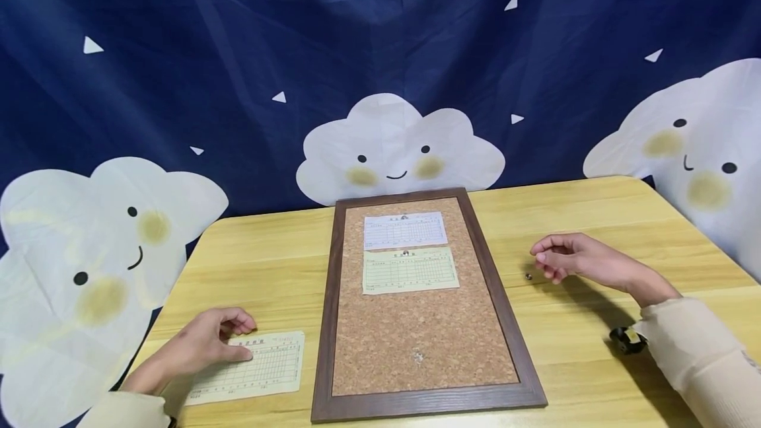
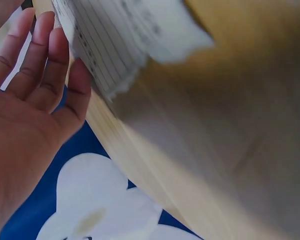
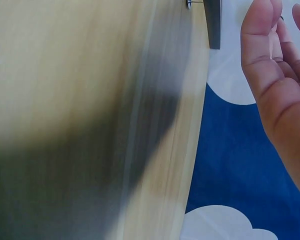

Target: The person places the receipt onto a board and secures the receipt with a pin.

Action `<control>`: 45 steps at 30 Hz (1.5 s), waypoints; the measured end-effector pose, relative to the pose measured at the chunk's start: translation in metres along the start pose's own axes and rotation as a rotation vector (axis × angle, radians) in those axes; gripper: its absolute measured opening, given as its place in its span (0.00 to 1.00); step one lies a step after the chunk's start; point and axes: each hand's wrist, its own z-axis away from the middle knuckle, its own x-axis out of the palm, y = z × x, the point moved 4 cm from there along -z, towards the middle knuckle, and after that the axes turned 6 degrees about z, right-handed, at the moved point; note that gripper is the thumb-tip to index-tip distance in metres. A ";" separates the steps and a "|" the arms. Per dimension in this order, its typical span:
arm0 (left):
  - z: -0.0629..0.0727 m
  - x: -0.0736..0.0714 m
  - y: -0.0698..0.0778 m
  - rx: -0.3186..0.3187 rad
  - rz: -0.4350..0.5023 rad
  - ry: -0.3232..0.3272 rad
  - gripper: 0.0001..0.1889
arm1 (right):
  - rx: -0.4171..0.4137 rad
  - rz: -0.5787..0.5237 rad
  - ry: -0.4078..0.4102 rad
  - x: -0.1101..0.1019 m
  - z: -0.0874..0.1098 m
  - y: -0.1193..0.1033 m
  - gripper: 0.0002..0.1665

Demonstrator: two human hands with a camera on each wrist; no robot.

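Left grip, thumb and fingers apart, at slip on worktop, left of board: careless lift could crease it. Right grip loosely curled, empty, beside tack: nudge could roll it.

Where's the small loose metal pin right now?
In the head view, the metal pin lies on the table, right of the corkboard, between its frame and the right hand, close to that hand.
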 end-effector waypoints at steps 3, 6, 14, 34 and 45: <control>0.007 -0.004 -0.004 -0.025 -0.042 0.017 0.21 | -0.001 -0.008 -0.002 0.000 0.001 0.001 0.18; 0.012 -0.008 -0.008 -0.061 -0.076 0.022 0.22 | -0.010 -0.024 -0.010 0.000 0.002 0.002 0.17; 0.016 -0.013 -0.017 -0.127 -0.060 0.000 0.21 | -0.046 -0.041 -0.044 0.006 0.001 0.002 0.16; 0.015 -0.013 -0.020 -0.074 -0.005 -0.061 0.15 | -0.072 -0.115 -0.148 0.034 -0.009 -0.003 0.17; 0.019 -0.016 -0.026 0.010 0.016 -0.039 0.18 | -0.073 -0.172 -0.202 0.045 -0.013 -0.006 0.17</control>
